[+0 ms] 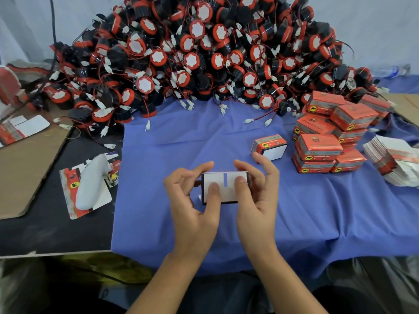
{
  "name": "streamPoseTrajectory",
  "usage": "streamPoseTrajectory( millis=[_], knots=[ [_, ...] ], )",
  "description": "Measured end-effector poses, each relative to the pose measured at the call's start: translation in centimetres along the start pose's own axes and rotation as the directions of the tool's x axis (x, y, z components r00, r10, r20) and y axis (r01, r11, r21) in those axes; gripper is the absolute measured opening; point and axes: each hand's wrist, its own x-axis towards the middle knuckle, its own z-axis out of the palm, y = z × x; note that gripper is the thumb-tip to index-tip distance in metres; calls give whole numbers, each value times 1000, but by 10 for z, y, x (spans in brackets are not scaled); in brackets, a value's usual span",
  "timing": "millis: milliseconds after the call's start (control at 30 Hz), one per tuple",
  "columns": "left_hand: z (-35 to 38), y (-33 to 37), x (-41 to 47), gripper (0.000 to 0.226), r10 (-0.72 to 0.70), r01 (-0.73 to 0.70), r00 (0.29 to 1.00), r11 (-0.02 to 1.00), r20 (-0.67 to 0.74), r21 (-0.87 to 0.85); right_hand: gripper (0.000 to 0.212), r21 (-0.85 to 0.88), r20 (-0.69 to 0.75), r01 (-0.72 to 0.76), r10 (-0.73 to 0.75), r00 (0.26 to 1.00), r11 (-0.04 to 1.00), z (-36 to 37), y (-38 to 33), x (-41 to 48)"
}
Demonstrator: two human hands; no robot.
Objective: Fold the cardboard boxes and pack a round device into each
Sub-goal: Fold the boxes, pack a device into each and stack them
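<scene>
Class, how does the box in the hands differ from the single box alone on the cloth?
Left hand and right hand pinch the held box; the single box lies on the cloth. The held box's flaps show a gap; the single box's end looks closed. Both have white ends.

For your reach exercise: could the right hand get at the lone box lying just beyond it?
Probably yes: nothing lies between the right hand and the lone box, though it grips a half-folded box.

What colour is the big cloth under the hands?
The cloth is plain bluish purple, seen best in the head view.
</scene>
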Motion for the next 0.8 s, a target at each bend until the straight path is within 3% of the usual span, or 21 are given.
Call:
streamPoseTrajectory(
  millis=[133, 300, 433, 667, 800],
  knots=[
    [4, 4, 7, 30, -93, 88, 995, 992, 48, 95, 29, -143, -17, -50, 48, 999, 988, -1, 3, 0],
    [7, 6, 13, 32, -283, 280, 955, 959, 88, 43, 26, -113, -27, -114, 111, 993, 987, -1, -5, 4],
    [8, 10, 15, 31, -320, 323, 941, 946, 112, -11, 18, -108, 8, -127, 128, 992, 986, -2, -9, 10],
    [15, 18, 15, 36, -293, 295, 952, 955, 85, -12, 29, -119, 46, -103, 109, 993, 988, -1, -9, 12],
    [17, 19, 18, 34, -308, 310, 950, 950, 45, -36, 21, -83, 87, -145, 152, 985, 986, -2, -12, 14]
  ],
)
